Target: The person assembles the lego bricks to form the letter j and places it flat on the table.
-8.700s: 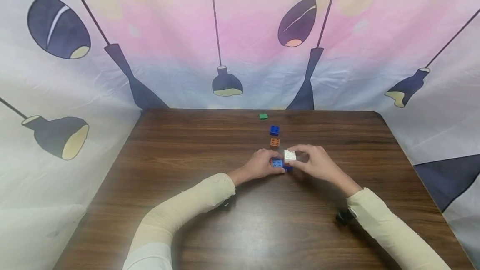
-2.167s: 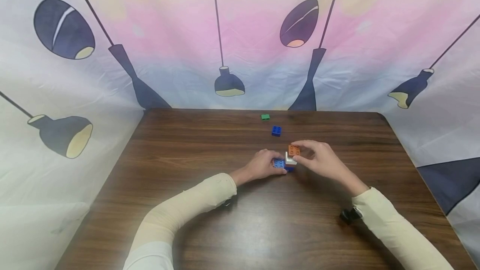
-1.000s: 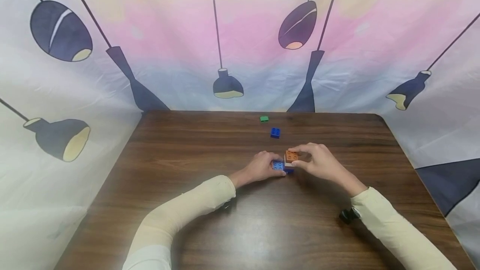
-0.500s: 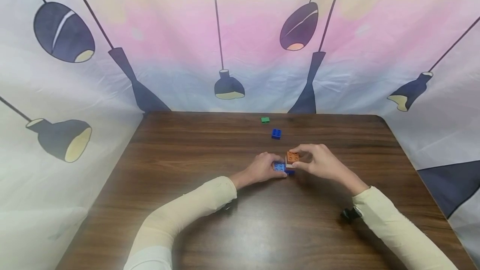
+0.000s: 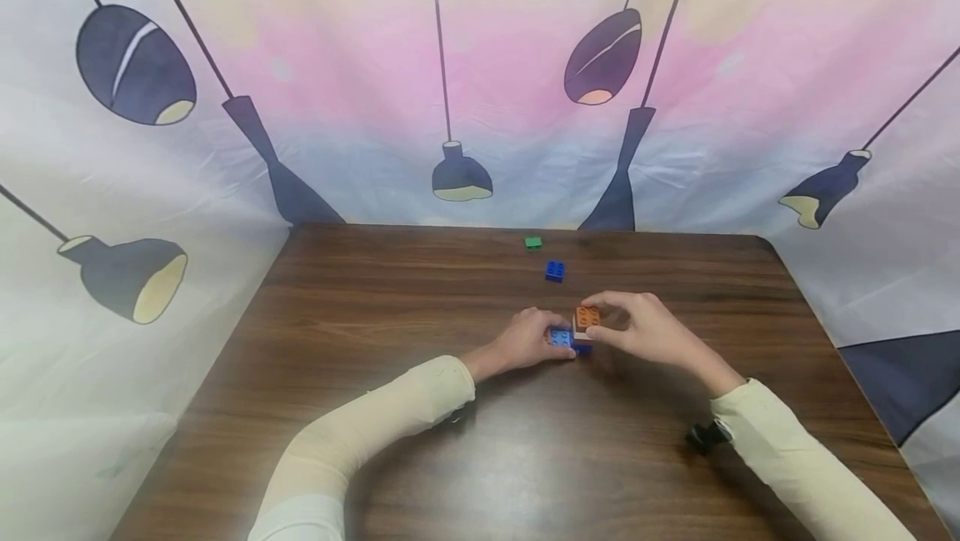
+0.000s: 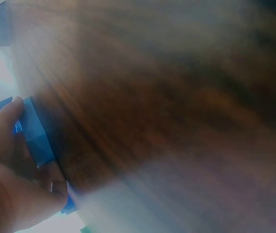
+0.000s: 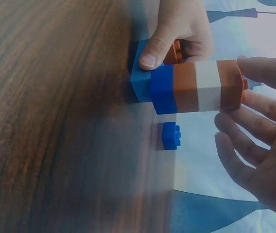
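My left hand (image 5: 525, 339) grips the light-blue toy brick (image 7: 140, 80) at the base of a small build; its thumb presses the side in the right wrist view. Beside the column, an orange brick (image 7: 172, 52) sits on that base, partly behind the left hand. The column runs up through a dark-blue brick (image 7: 163, 90), an orange one, a white brick (image 7: 208, 86) and a top orange brick (image 5: 588, 318). With thumb and fingertips, my right hand (image 5: 651, 331) pinches this top brick, which sits flush on the white one. The left wrist view catches the light-blue base (image 6: 37, 133) between thumb and fingers.
Behind the build lies a loose dark-blue brick (image 5: 554, 271). Farther back, close to the table's rear edge, is a green brick (image 5: 533, 243). The wooden table (image 5: 390, 274) meets a hanging cloth (image 5: 495, 91) printed with lamps.
Earlier my right hand held the white brick on the column; since then the orange brick from the table has been set on top of it. Over the last second the hands barely move.
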Available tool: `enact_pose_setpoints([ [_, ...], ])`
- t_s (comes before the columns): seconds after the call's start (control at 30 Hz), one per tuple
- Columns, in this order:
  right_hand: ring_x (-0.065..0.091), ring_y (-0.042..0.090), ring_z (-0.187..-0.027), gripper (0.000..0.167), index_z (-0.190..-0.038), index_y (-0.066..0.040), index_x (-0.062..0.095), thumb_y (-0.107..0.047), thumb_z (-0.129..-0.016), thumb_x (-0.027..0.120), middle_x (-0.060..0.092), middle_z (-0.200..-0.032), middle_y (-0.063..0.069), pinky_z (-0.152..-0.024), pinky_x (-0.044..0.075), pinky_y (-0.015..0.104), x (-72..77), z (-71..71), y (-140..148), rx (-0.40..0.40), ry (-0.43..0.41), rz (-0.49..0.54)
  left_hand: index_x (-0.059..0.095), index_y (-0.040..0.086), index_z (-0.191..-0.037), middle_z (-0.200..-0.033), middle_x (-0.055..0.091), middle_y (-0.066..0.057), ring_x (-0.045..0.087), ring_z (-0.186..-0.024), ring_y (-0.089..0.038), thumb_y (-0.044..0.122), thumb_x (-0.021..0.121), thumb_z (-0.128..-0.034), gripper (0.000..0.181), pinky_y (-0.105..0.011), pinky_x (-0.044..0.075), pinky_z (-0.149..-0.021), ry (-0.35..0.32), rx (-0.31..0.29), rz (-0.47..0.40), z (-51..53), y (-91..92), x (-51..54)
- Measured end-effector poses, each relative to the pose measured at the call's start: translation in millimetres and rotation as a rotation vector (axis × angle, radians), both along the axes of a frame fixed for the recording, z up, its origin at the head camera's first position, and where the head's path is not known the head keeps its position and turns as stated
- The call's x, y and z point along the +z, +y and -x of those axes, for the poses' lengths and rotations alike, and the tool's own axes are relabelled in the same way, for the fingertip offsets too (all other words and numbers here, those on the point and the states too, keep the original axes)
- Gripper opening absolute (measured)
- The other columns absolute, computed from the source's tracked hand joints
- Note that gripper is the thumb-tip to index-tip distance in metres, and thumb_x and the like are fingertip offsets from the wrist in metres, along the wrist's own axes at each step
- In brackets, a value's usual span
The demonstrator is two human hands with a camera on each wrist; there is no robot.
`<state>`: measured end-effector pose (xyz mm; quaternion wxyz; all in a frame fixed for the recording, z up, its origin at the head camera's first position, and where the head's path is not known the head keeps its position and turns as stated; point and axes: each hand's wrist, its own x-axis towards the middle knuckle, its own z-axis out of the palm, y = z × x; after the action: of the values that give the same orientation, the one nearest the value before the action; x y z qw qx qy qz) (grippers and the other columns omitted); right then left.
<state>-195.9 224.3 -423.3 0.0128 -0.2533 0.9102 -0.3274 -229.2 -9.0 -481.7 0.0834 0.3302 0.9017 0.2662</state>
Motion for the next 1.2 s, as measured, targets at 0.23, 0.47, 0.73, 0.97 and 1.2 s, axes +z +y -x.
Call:
enact_pose_setpoints([
  [0.23,0.068,0.017,-0.105,0.039,-0.127,-0.017,0.070,-0.040,-0.095,0.073,0.073,-0.120,0.000,-0.086,0.057,0.043,4.6,4.4,4,-0.017,0.027,0.032,0.072,0.012,-0.126,-0.116,0.075,0.000,0.060,-0.093,-0.008,0.043,0.080,-0.0884,0.049,-0.024,0.045,-0.084,-0.001,0.011,0.002,-0.7,-1.7,-0.1],
  [0.47,0.069,0.021,-0.105,0.040,-0.129,-0.015,0.069,-0.039,-0.098,0.070,0.073,-0.121,0.004,-0.085,0.057,0.047,7.3,15.0,9,-0.045,0.028,0.063,0.072,0.013,-0.126,-0.118,0.074,0.001,0.061,-0.096,-0.009,0.044,0.079,-0.0884,0.049,-0.026,0.046,-0.088,-0.005,0.022,0.011,-1.4,-3.4,0.4],
  [0.73,0.069,0.023,-0.105,0.040,-0.129,-0.013,0.068,-0.040,-0.099,0.068,0.073,-0.118,0.009,-0.088,0.056,0.048,3.2,38.8,9,-0.080,0.034,0.071,0.072,0.013,-0.126,-0.117,0.074,0.001,0.061,-0.094,-0.007,0.043,0.079,-0.0885,0.049,-0.025,0.046,-0.086,0.009,0.011,-0.003,0.0,-3.4,0.4],
  [0.97,0.069,0.026,-0.108,0.042,-0.129,-0.010,0.068,-0.035,-0.097,0.072,0.073,-0.121,0.009,-0.089,0.056,0.047,-5.3,63.6,1,-0.089,0.015,0.065,0.072,0.012,-0.125,-0.116,0.075,0.000,0.060,-0.093,-0.008,0.041,0.080,-0.0890,0.047,-0.025,0.045,-0.085,0.003,0.003,-0.008,-0.4,-2.2,0.3],
  [1.2,0.071,0.031,-0.105,0.043,-0.131,-0.006,0.067,-0.029,-0.095,0.075,0.072,-0.123,0.013,-0.086,0.057,0.049,-17.2,84.9,-8,-0.098,-0.002,0.054,0.072,0.013,-0.126,-0.118,0.074,0.001,0.062,-0.097,-0.009,0.043,0.079,-0.0891,0.048,-0.026,0.047,-0.089,0.004,-0.001,0.004,0.1,-1.1,0.2],
])
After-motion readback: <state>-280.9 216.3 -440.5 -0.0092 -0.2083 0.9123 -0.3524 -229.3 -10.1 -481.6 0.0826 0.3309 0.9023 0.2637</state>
